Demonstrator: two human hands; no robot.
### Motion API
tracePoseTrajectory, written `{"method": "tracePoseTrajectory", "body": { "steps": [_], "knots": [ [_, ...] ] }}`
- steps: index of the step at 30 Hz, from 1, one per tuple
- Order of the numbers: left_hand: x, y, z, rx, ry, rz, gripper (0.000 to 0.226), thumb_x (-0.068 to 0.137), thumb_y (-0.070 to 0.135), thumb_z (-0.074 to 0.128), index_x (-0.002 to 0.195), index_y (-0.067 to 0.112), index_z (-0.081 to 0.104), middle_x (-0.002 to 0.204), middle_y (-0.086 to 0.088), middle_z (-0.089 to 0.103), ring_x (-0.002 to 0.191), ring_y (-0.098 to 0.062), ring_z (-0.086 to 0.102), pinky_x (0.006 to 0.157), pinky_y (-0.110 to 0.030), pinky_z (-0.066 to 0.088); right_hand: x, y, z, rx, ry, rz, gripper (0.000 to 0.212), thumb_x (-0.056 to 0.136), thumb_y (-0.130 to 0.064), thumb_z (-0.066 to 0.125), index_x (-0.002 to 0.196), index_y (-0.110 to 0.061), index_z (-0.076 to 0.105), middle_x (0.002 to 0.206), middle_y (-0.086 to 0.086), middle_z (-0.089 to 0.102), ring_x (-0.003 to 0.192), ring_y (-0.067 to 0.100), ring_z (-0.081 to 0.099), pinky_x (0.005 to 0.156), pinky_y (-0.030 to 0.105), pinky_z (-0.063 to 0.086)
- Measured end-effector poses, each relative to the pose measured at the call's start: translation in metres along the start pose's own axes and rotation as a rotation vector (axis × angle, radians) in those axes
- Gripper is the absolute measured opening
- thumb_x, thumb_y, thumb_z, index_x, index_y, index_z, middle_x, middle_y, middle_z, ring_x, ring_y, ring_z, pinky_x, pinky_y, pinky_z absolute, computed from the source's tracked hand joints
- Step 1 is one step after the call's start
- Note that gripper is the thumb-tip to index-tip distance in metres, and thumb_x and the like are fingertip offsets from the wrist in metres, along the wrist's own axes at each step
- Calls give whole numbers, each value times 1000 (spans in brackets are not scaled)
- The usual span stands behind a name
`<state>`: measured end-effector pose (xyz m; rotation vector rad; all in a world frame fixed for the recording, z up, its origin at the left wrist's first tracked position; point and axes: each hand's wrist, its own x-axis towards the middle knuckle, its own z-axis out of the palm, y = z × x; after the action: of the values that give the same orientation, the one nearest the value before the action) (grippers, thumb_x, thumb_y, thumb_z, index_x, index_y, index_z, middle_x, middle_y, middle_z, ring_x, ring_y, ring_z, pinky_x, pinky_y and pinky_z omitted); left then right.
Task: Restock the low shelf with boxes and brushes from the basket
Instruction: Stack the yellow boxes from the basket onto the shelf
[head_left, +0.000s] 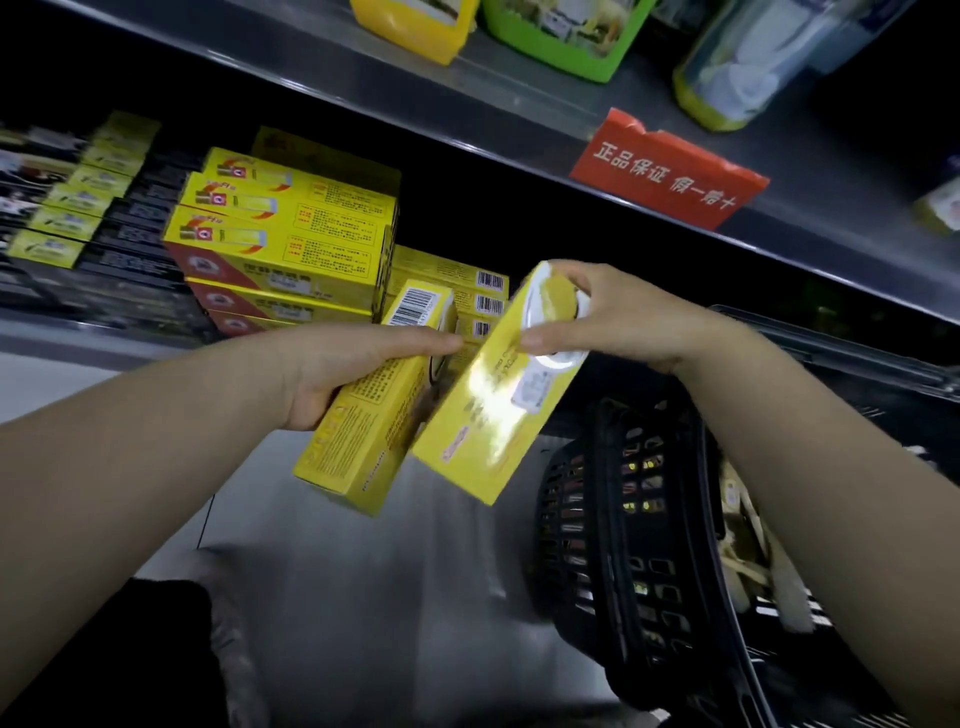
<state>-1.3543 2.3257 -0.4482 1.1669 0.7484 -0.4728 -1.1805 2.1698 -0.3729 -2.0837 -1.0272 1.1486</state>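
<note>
My left hand (343, 374) grips a long yellow box (363, 436) with a barcode on its far end. Beside it, my right hand (613, 322) holds a second yellow box (488, 415) by its upper end, tilted, with a white window patch on its face. Both boxes hover in front of the low shelf (78, 338), where yellow boxes (280, 234) lie stacked. The black plastic basket (623, 519) stands on the floor at the right, under my right forearm, with pale brush-like items (748, 545) inside.
A stack of smaller yellow boxes with barcodes (467, 291) sits behind the held ones. Dark and yellow packs (78, 208) fill the shelf's left. The upper shelf (571, 104) carries a red sign (670, 171) and green and yellow containers. Grey floor lies below.
</note>
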Motion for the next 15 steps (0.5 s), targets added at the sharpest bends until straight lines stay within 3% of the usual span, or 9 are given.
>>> {"method": "tracePoseTrajectory", "body": {
  "steps": [3,6,10,12,15],
  "knots": [
    [1,1,2,11,46,57,41,66,47,78,101,29,64,94,0,75,88,-16,71,72,-32,54,-1,10,-11,-13,90,59,39,63,-43,79,96,-33,61,85,-21,70,80,-9,65,64,3,47],
    [1,4,7,-12,91,110,21,77,38,71,87,23,62,85,0,69,67,-8,69,53,-19,52,7,24,-17,-5,271,128,40,77,-40,73,113,-34,55,97,-24,65,85,-9,63,63,4,44],
    [-1,6,9,31,135,-8,52,73,42,73,116,19,56,112,-7,63,106,-24,59,95,-39,45,37,42,-26,78,590,220,37,88,-41,59,120,-23,55,114,-2,62,78,15,62,50,19,40],
    [0,6,8,32,153,-22,58,74,40,73,124,17,53,118,-9,61,110,-27,56,101,-43,42,60,50,-28,124,638,279,45,88,-39,61,126,-17,53,122,3,59,96,23,60,64,26,45],
    [2,6,10,25,179,-25,54,75,36,73,122,16,55,113,-10,64,105,-27,59,97,-43,44,100,53,-30,147,621,262,49,87,-31,65,131,-15,49,128,4,56,114,20,54,86,29,46]
  ]
}}
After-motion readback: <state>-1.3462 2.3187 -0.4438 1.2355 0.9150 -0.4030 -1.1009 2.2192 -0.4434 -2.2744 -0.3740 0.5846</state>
